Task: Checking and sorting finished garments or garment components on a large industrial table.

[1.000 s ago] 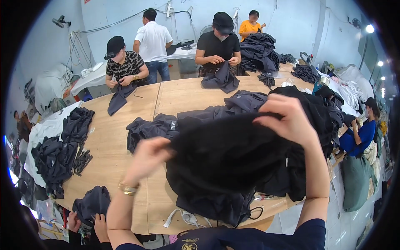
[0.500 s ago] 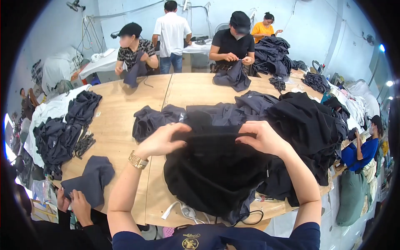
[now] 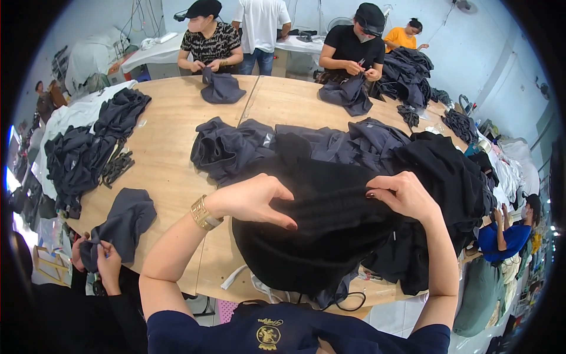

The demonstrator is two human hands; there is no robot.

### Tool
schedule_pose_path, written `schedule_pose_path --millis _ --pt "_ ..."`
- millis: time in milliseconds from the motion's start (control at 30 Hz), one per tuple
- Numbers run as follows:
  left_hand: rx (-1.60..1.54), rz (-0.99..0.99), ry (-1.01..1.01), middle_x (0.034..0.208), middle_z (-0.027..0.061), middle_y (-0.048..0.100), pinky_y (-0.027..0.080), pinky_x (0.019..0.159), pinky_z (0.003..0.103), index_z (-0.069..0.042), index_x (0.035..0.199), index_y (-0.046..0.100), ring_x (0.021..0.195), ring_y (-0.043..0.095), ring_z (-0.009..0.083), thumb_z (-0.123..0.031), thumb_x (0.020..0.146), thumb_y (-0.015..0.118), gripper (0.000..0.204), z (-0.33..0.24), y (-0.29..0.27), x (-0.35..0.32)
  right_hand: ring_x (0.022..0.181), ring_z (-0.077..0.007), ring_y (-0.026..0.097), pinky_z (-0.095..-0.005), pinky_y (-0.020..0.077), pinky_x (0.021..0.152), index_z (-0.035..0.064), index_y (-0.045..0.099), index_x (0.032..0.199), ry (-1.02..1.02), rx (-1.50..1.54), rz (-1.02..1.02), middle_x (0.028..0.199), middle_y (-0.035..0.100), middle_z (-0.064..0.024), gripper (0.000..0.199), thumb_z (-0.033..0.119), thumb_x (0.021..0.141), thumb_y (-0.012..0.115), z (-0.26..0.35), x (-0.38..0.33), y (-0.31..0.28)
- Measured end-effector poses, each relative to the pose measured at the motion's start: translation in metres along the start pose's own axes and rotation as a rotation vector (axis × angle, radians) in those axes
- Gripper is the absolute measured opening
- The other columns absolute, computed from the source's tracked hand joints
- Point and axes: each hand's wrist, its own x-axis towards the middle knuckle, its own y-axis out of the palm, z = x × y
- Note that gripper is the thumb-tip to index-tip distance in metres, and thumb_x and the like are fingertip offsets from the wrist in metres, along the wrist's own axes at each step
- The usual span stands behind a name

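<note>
In the head view we hold a black garment (image 3: 330, 236) up over the near edge of the round wooden table (image 3: 171, 171), the cloth bunched between both hands and hanging toward our chest. Our left hand (image 3: 253, 200), with a gold watch (image 3: 203, 213) at the wrist, presses its curled fingers into the upper left of the fabric; it looks pinched there, though the cloth hides the thumb and we cannot tell how firm the hold is. Our right hand (image 3: 404, 194) is closed over a fold at the upper right, fingertips tucked into the material.

Just behind the garment lies a heap of dark clothes (image 3: 354, 141), touching or nearly touching it, and a taller black pile (image 3: 448, 171) sits beside our right wrist. A dark cord (image 3: 348, 304) and a pale strap (image 3: 236, 276) dangle below the table edge under the hanging cloth. At lower left another person's hands (image 3: 100, 259) work a grey piece (image 3: 127, 221); across the table three people handle dark garments.

We judge the risks as these: the loose lower part could snag the cord and drag it along; the hem could catch on the heap behind, since black on black hides the boundary; and a light pinch on the left could let that side slip.
</note>
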Motion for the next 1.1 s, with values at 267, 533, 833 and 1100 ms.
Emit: schedule_pose_path --millis 267,533,833,1100 --pt "-0.084 0.020 0.029 0.053 0.0060 0.030 0.025 0.045 0.028 0.003 0.065 0.051 0.052 0.026 0.0070 -0.029 0.077 0.077 0.043 -0.007 0.010 0.006 0.058 -0.0272 0.063 -0.0288 0.0463 0.053 0.0021 0.068 0.086 -0.038 0.163 0.036 0.069 0.065 -0.0132 0.008 0.008 0.081 0.066 0.013 0.010 0.003" --pt "-0.101 -0.139 0.143 0.058 0.0044 0.021 0.022 0.045 0.029 0.000 0.059 0.032 0.055 0.022 0.0094 -0.032 0.077 0.077 0.057 -0.020 0.037 0.019 0.052 -0.0227 0.056 -0.0294 0.0409 0.050 0.0011 0.060 0.080 0.012 0.374 0.033 0.061 0.059 -0.0108 0.015 0.016 0.085 0.062 0.030 0.017 0.020" --pt "-0.274 -0.385 -0.022 0.076 0.0102 0.060 0.045 0.065 0.024 0.001 0.097 0.060 0.071 0.050 0.0059 -0.010 0.082 0.068 0.020 0.000 0.060 0.016 0.067 -0.0167 0.054 -0.0318 0.0425 0.064 0.0006 0.053 0.083 0.102 0.620 -0.152 0.068 0.053 -0.0086 0.026 0.025 0.093 0.052 0.006 0.040 0.048" --pt "0.134 -0.703 0.045 0.065 0.0136 0.054 0.041 0.055 0.026 0.001 0.085 0.055 0.054 0.047 0.0153 -0.007 0.080 0.067 0.015 0.022 -0.002 -0.005 0.079 -0.0038 0.045 -0.0212 0.0386 0.072 0.0026 0.060 0.101 0.310 0.991 0.000 0.085 0.056 0.0048 0.030 0.031 0.092 0.059 -0.049 0.000 0.074"
